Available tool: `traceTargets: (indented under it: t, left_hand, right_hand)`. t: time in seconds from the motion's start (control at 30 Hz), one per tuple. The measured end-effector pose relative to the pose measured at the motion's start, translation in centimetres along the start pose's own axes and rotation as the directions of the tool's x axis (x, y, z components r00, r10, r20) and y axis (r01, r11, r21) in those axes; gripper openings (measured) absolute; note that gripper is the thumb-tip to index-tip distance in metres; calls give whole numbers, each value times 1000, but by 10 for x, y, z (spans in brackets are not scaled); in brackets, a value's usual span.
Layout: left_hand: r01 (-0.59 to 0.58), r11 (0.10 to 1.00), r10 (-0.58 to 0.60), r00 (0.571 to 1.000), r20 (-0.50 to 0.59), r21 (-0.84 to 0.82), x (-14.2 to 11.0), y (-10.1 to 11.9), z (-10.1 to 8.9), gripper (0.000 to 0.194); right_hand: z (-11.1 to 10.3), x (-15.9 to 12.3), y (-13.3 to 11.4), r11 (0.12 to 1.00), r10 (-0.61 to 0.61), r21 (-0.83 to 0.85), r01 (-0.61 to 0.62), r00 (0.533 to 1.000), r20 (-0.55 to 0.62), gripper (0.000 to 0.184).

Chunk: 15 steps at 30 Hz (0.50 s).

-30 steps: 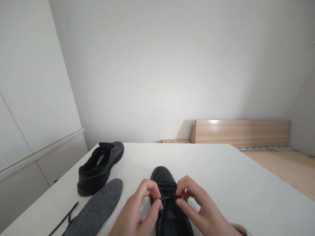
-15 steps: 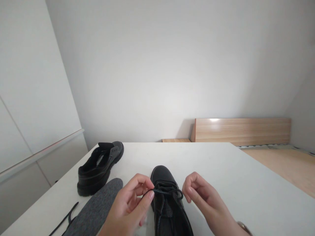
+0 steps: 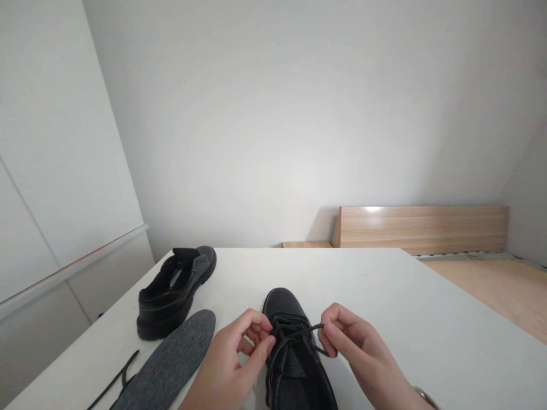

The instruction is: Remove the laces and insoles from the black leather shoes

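A black lace-up shoe (image 3: 299,364) lies on the white table in front of me, toe pointing away. My right hand (image 3: 354,347), at the shoe's right side, pinches a black shoelace (image 3: 305,330) between thumb and forefinger. That lace crosses the shoe's opening from the left, and a loop hangs below my right fingers. My left hand (image 3: 239,359) has thumb and forefinger closed at the left eyelets. Whether lace or shoe edge is between those fingertips is hidden.
A second black shoe (image 3: 160,310) without visible lacing stands at the back left of the table (image 3: 363,279). Nearer lie a grey insole (image 3: 179,353) and a loose black lace (image 3: 113,378). Beyond the table are a wooden headboard (image 3: 419,228) and bed base (image 3: 487,285).
The lace end has passed from my left fingers to my right hand, which now pulls it out to the right. My left hand has shifted slightly right, against the eyelets.
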<state>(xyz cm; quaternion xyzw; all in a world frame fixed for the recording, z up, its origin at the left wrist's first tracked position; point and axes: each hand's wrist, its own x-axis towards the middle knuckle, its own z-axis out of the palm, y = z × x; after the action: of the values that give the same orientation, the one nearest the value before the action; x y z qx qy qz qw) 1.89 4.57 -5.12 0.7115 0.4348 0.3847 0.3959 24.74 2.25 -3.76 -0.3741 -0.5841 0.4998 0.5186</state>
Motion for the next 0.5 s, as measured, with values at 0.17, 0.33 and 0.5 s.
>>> traceTargets:
  t: [0.17, 0.33, 0.5]
  left_hand:
    - [17, 998, -17, 1000, 6, 54, 1, 0, 5, 12]
    - [44, 998, -45, 999, 19, 47, 2, 3, 5, 17]
    - [-140, 973, 141, 990, 11, 181, 1, 2, 6, 16]
  right_hand:
    - [-6, -5, -5, 976, 40, 209, -60, 994, 100, 48]
    - [-9, 1, 2, 997, 82, 9, -82, 997, -6, 47]
    - [-6, 9, 18, 945, -8, -328, -12, 998, -59, 35]
